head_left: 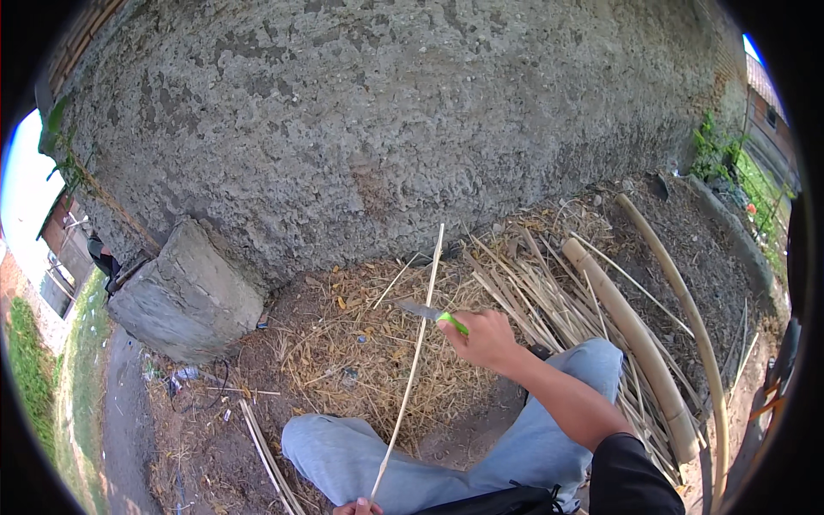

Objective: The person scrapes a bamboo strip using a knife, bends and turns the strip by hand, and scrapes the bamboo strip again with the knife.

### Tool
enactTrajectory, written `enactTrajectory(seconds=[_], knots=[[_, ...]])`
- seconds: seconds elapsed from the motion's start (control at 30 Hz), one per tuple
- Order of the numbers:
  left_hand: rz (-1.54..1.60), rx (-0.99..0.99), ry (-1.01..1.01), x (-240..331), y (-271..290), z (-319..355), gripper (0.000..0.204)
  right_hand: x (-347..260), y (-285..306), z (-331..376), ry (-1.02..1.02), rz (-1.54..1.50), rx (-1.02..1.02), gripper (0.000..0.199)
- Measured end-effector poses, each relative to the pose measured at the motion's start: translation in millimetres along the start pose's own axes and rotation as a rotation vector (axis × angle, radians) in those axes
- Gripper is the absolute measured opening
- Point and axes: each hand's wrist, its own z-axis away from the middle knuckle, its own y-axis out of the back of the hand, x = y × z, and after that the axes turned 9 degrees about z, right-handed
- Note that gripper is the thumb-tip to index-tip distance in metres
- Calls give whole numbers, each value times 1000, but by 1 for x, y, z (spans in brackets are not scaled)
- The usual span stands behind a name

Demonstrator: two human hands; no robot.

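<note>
My right hand (482, 338) is closed around the bright green handle of a knife (417, 309). The knife's blade points left and lies against a long, thin, pale bamboo strip (410, 384). At the lower edge, my left hand (358, 507) is only partly in view, its fingers pinched on the strip's near end. From there the strip slants up and away over my jeans, and its far end is free in front of the wall.
A bundle of split bamboo strips (524, 292) lies right of my legs, beside thick bamboo poles (631, 330). Shavings (369, 378) cover the ground ahead. A rough grey wall (412, 129) rises behind, with a concrete block (193, 292) at left. More strips (268, 455) lie left of my knee.
</note>
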Motion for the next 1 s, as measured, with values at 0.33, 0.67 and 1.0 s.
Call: enactTrajectory(seconds=[0.33,0.67,1.0], knots=[[-88,-48,-44,32,-19,-19,31,-41,-12,48,303,-118,-163,34],[81,23,-52,56,-49,-45,21,-45,-1,56,342,-191,-183,33],[-31,76,-168,62,-42,-66,19,-21,11,34,26,-320,-64,36]])
